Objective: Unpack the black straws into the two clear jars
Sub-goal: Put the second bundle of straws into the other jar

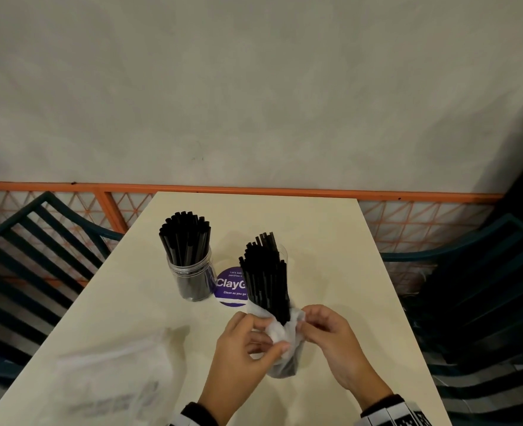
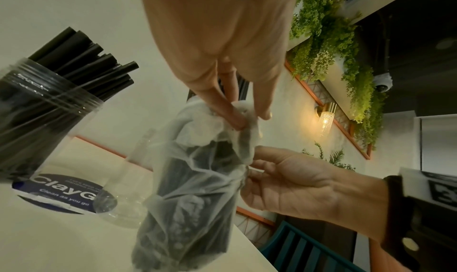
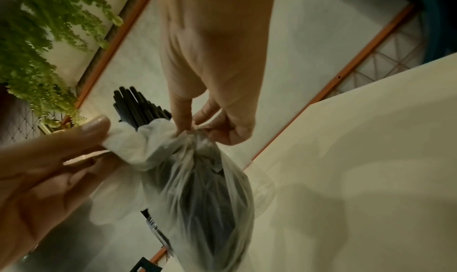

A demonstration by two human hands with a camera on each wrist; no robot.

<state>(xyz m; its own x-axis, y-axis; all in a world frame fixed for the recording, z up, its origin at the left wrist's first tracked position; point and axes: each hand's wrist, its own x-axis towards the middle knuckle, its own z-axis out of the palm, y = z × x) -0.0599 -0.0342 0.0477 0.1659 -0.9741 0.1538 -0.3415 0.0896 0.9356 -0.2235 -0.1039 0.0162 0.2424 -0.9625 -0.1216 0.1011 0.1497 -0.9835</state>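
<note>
Black straws (image 1: pixel 266 281) stand bundled in a thin, cloudy plastic bag (image 1: pixel 281 342) near the front of the cream counter (image 1: pixel 331 241), their upper halves bare and fanned above the bunched bag mouth. Behind them an empty clear jar (image 2: pixel 123 194) is partly hidden; a second jar (image 1: pixel 192 278), further left, is packed with straws. Both grips are clenched on the bag: the left hand (image 1: pixel 241 348) pinches its crumpled rim, and the right hand (image 1: pixel 331 339) pinches the opposite side.
</note>
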